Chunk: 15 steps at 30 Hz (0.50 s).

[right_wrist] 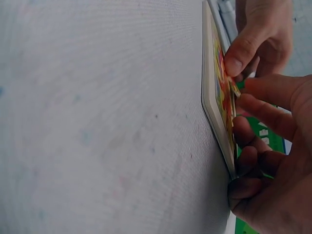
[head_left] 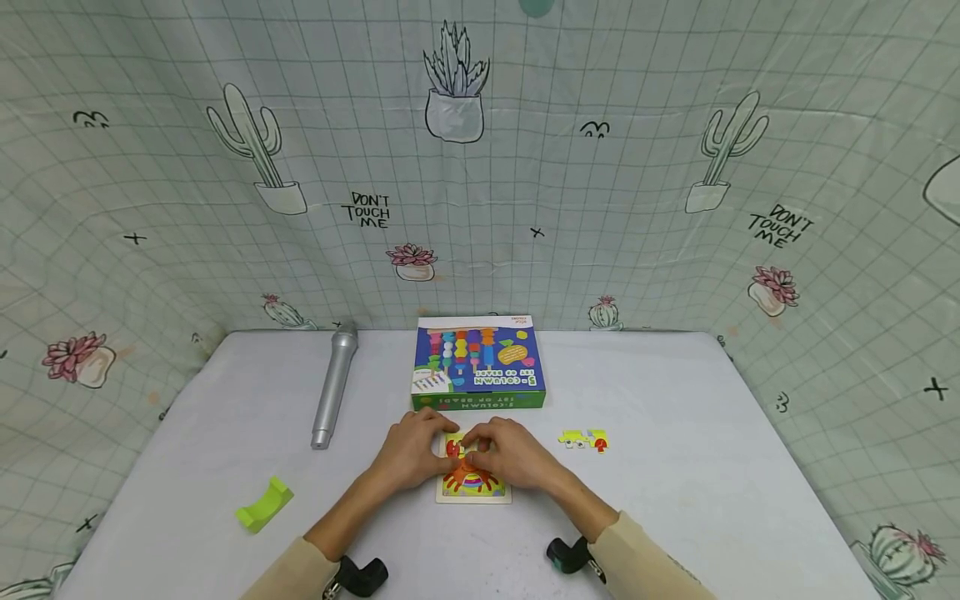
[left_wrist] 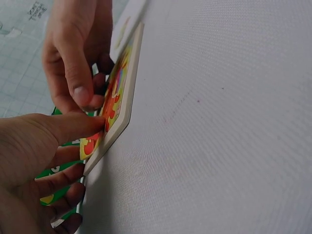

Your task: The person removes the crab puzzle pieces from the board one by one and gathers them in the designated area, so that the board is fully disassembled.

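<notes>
The square, pale-rimmed orange-crab puzzle (head_left: 471,482) lies partly covered, gripped by the left hand (head_left: 408,450), though whether the right hand (head_left: 513,453) pinches anything I cannot tell.

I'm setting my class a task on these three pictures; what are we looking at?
There is no robot: a person works bare-handed. The wide picture comes from a head-worn camera, the two close ones from cameras on each wrist. On the white table lie a printed box, a silver tube, a green block, loose puzzle pieces and a crab puzzle. The left hand holds the crab puzzle's edge; the right hand seems to pinch a small piece.
</notes>
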{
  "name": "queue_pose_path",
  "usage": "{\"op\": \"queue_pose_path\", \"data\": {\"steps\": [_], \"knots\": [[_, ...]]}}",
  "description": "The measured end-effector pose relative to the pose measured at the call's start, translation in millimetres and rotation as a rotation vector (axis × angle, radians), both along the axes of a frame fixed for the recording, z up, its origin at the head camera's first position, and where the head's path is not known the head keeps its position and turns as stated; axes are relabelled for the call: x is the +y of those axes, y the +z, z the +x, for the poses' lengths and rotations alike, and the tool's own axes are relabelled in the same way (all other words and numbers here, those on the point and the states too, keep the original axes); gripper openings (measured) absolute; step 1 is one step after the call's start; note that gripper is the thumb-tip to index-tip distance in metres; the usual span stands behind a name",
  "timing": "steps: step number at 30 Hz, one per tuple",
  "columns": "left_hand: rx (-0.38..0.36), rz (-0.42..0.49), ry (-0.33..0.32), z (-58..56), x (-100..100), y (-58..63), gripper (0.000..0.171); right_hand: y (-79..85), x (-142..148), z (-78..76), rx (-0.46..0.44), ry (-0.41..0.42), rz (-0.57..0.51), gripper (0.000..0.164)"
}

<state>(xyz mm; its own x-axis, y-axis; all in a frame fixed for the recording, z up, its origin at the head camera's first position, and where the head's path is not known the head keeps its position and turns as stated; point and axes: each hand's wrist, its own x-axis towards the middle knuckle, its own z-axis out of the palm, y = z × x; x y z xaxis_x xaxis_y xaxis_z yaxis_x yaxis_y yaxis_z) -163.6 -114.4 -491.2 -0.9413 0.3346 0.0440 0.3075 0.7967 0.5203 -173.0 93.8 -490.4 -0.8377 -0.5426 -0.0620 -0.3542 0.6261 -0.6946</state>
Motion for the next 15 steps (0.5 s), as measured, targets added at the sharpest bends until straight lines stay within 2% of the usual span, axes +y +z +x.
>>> {"op": "queue_pose_path", "data": {"steps": [11, 15], "knots": [[-0.008, -0.005, 0.008, -0.7, 0.4, -0.8, 0.046, -3.1, -2.9, -4.6, 0.010, -0.018, 0.008, 0.014], [-0.008, 0.000, 0.008, -0.5, 0.2, -1.5, 0.046, -4.1, -6.7, -5.2, 0.038, -0.050, 0.019, 0.010]]}}
